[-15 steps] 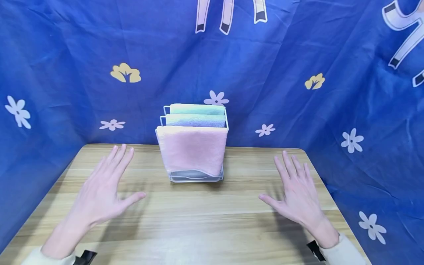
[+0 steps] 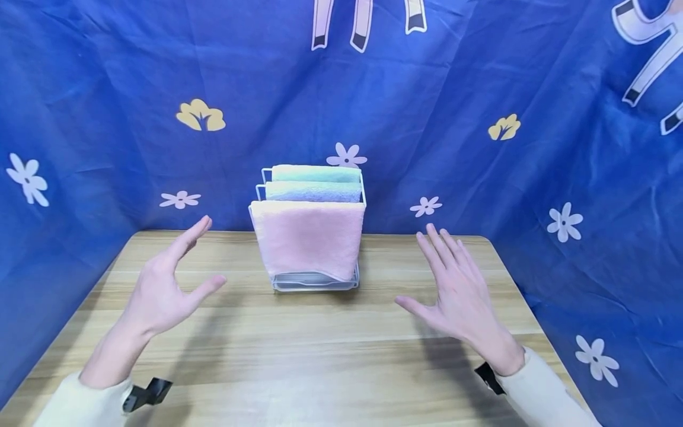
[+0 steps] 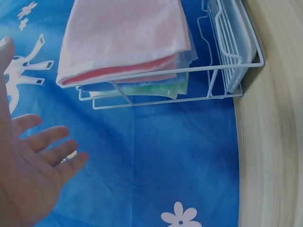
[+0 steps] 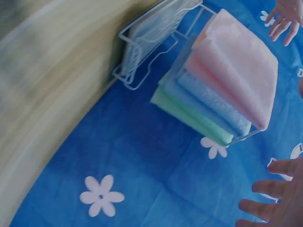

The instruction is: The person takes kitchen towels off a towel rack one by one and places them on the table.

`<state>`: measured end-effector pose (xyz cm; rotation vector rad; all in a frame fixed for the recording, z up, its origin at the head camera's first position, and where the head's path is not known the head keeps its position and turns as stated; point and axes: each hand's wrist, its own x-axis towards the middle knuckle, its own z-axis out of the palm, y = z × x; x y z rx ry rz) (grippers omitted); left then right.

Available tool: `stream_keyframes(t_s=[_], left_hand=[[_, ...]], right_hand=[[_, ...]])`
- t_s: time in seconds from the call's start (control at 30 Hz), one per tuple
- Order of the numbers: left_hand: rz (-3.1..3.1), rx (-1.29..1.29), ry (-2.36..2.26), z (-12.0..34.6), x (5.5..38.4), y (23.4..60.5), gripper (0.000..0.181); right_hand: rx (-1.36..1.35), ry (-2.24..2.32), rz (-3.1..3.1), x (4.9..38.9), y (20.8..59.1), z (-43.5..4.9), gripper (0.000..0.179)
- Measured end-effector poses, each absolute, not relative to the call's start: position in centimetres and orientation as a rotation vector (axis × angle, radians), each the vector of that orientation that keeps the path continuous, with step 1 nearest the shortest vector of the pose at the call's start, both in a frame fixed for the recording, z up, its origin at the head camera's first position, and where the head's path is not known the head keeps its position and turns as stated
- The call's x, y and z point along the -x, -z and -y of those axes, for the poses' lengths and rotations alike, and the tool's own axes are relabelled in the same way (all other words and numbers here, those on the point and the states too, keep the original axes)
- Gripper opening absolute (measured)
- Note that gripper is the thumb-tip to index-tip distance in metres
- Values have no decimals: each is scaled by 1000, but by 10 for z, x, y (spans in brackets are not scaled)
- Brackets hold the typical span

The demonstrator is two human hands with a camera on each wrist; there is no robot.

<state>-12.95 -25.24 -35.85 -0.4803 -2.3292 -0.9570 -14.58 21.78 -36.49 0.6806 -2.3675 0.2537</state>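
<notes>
A white wire rack (image 2: 315, 287) stands near the back of the table, with three towels draped over its bars. The pink towel (image 2: 309, 240) hangs in front, a blue towel (image 2: 315, 192) behind it and a mint green towel (image 2: 316, 173) at the back. My left hand (image 2: 162, 290) hovers over the table to the rack's left, palm turned inward, thumb apart from the fingers. To the right of the rack, my right hand (image 2: 459, 296) is held in the air with fingers spread. Neither hand touches anything. In the left wrist view the pink towel (image 3: 125, 38) shows its folded edge.
A wooden table (image 2: 320, 367) lies under both hands. Behind it and at its sides hangs a blue curtain (image 2: 256, 107) with flowers and animal legs printed on it. A shallow tray (image 4: 151, 33) sits in the base of the rack.
Both hands have moved inward toward the rack, the right one also a little farther forward. My left hand has rolled from palm down to palm inward. The rack and towels stay put.
</notes>
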Motion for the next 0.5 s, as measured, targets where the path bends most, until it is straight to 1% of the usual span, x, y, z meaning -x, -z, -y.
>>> stream_keyframes(t_s=[0.2,0.33,0.5], left_hand=[[2135,591,1233,249,141,355,85],[2099,582,1339,246,145,352,78],[2039,531,1480,242,150,350,62]], right_hand=[[-739,-370,2325,151,353,-198,101],[-790,-427,2286,154,346,-186,98],[-845,-518,2221,162,338,-172,92]])
